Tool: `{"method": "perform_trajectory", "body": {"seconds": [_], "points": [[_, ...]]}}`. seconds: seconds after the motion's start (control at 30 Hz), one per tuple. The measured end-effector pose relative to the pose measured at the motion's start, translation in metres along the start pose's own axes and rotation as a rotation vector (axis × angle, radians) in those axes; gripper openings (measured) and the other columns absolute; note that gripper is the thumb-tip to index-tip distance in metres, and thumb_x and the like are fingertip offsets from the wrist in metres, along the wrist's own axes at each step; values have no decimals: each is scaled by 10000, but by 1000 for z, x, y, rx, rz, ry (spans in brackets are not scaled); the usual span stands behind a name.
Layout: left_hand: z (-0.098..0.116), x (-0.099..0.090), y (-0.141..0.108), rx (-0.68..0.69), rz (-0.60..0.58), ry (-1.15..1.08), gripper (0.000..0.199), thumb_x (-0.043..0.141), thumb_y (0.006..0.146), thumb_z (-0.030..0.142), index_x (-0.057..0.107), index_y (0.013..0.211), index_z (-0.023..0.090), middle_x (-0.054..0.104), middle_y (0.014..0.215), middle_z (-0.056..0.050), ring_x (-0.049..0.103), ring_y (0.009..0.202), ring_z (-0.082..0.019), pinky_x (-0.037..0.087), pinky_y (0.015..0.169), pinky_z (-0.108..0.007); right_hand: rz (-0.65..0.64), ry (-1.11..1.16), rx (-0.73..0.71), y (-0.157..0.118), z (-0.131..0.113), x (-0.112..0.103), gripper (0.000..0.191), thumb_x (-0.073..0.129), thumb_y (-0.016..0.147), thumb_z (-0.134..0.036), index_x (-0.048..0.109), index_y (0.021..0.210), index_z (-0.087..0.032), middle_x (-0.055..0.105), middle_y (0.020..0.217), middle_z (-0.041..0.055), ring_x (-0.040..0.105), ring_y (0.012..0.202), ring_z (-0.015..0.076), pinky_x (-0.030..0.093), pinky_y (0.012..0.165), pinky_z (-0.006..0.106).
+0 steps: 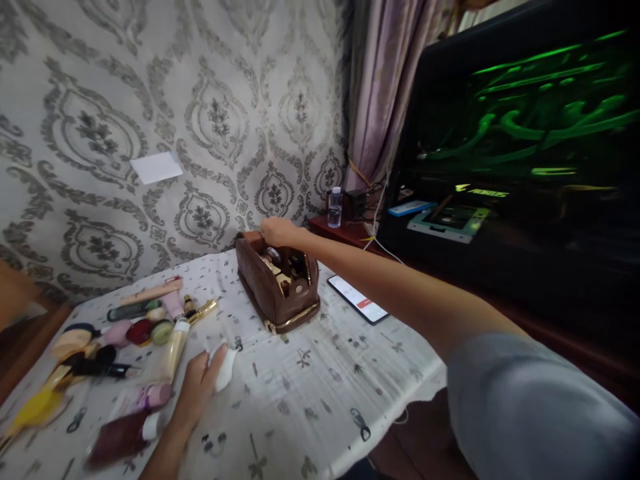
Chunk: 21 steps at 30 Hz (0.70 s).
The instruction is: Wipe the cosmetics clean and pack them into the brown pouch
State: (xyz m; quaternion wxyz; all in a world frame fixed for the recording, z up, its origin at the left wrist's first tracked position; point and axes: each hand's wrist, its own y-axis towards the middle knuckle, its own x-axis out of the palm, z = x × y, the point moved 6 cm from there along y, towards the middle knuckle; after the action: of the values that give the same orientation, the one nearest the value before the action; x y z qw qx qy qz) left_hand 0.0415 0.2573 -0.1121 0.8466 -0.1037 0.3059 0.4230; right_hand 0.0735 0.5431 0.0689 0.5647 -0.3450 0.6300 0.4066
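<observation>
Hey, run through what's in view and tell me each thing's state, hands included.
Brown bag: upright, open
Phone: lying flat, screen lit
Clear bottle: upright, capped
Dark red bottle: lying down, capped
Cream tube: lying down, capped
Curtain: hanging in folds
Left hand: at a white item, grip unclear
Right hand: at the bag's far end, grip unclear

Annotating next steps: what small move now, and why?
Probably bring the small white object in the left hand toward the brown leather zippered bag: its top is open, and the right hand is already at its far end.
</observation>
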Motion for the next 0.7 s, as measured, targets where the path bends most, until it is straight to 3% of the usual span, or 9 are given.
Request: {"method": "perform_trajectory", "body": {"seconds": [0.07,0.13,0.23,0.33,0.4,0.5,0.6,0.7], "points": [[2,0,-1,37,19,56,548,408,828,721,316,540,263,374,512,39,417,546,-159,368,542,-294,110,8,1,-25,-8,-10,341,407,952,-192,694,1106,-93,702,1129,204,658,1077,287,486,801,308],[5,1,-3,103,48,120,538,303,893,670,290,538,266,353,502,36,430,538,-157,360,550,-294,358,134,-11,-56,-19,-20,348,389,966,-234,714,969,-113,728,955,155,677,944,258,459,757,291],[4,3,-4,174,62,198,518,234,943,584,327,549,260,414,510,10,469,555,-164,361,584,-303,483,428,-230,-102,-48,-2,344,394,977,-310,694,905,-157,701,773,72,641,737,187,417,689,255],[5,4,-6,217,101,255,467,269,964,485,386,582,244,492,552,-19,521,606,-176,379,649,-312,347,643,-418,-131,-83,43,330,407,957,-339,678,852,-181,665,707,43,596,654,158,389,643,239],[8,5,-8,242,114,286,439,305,967,441,410,594,234,526,581,-31,545,623,-178,383,662,-309,259,719,-427,-137,-103,76,336,412,939,-342,661,775,-187,628,638,31,547,590,144,361,605,241],[9,2,-9,262,142,324,369,369,958,379,475,645,215,592,668,-53,576,671,-179,387,667,-300,144,896,-371,-130,-128,117,318,440,896,-365,630,710,-192,597,584,15,509,544,136,353,570,241],[7,-5,-7,259,185,355,270,413,944,308,534,728,199,630,751,-61,592,735,-179,397,695,-293,24,1202,-203,-115,-144,153,320,463,828,-456,597,700,-195,563,548,5,495,500,139,375,508,237],[3,-13,-6,241,224,383,255,429,946,293,547,743,193,630,749,-54,583,737,-174,399,696,-290,-22,1339,-84,-111,-153,179,367,437,791,-535,565,694,-205,549,543,2,475,463,140,375,453,241]]}}
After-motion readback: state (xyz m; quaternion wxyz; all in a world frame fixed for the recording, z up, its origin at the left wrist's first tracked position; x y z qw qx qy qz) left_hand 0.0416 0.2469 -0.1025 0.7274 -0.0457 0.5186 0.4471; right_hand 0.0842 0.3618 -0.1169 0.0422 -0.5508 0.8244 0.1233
